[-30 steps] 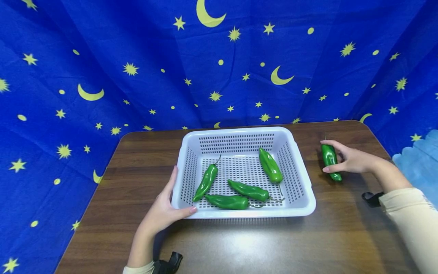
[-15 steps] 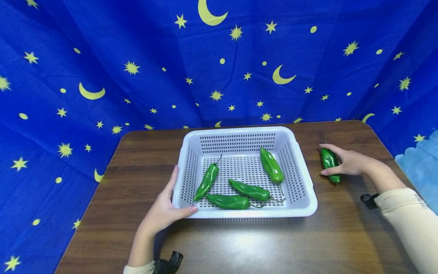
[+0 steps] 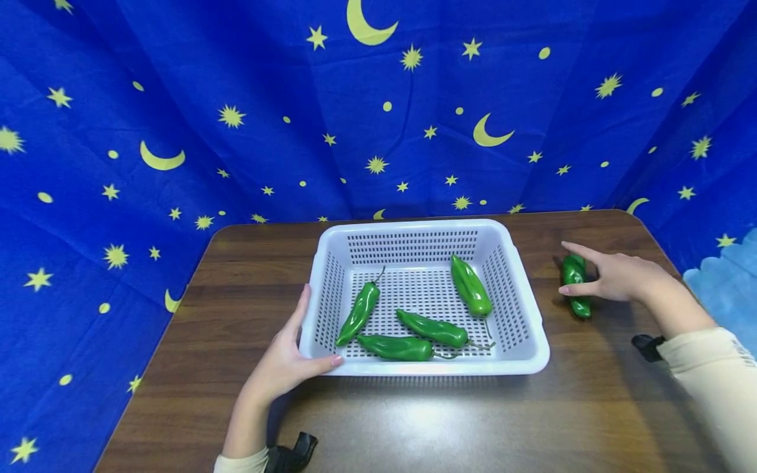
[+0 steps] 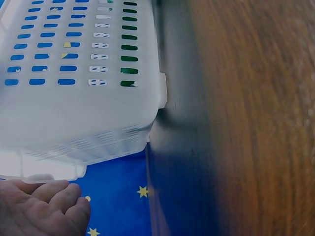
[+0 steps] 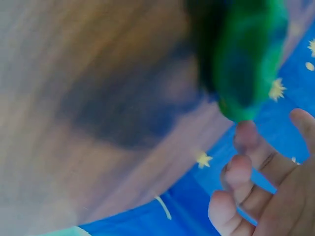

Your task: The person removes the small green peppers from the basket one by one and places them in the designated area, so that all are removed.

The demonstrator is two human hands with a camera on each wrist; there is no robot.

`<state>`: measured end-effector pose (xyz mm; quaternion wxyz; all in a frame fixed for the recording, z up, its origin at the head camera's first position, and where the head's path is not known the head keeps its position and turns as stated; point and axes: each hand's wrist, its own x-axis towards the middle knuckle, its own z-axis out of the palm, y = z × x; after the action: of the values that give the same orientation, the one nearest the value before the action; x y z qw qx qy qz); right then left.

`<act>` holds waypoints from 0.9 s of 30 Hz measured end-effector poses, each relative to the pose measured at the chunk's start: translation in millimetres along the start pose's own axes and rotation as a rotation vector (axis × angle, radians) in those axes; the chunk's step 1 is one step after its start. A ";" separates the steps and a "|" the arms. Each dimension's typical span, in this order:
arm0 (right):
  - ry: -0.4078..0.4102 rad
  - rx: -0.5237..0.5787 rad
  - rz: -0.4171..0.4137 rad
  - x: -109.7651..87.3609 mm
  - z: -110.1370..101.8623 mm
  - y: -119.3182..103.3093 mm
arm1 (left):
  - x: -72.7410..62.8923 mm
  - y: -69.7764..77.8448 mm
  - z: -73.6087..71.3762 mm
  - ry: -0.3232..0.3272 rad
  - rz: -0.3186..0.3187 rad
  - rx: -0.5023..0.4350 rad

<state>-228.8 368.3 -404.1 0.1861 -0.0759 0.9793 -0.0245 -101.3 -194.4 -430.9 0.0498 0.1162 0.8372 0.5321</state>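
Note:
In the head view, a white plastic basket [image 3: 513, 309] with slotted walls stands mid-table. Several green peppers [image 3: 470, 289] with stems lie on its floor. My left hand [image 3: 282, 365] holds its front left corner, thumb on the front rim and fingers along the side; in the left wrist view, those fingers sit just below the rim. Right of the basket, my right hand [image 3: 621, 277] reaches over another green pepper [image 3: 575, 301], thumb and forefinger spread across it. In the right wrist view, fingers [image 5: 239, 169] fan out loosely, one tip at the pepper's end.
Everything stands on a brown wooden table [image 3: 236, 282]. A blue curtain [image 3: 266, 85] with yellow stars and moons hangs behind and beside it. A pale blue cloth-like shape [image 3: 724, 279] shows at the far right.
The right hand has shifted slightly right and its forefinger looks straighter. The pepper under it looks turned, its stem now hidden. The left hand and basket have stayed put.

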 end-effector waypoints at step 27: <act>0.314 0.087 -0.219 0.8 -101.6 -142.6 | -1.2 -0.2 -0.4 -0.001 0.000 -0.024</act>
<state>-247.1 229.3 -299.2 0.0303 -0.1692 0.9802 -0.0984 -100.2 -195.1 -430.9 0.0516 0.1158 0.8308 0.5419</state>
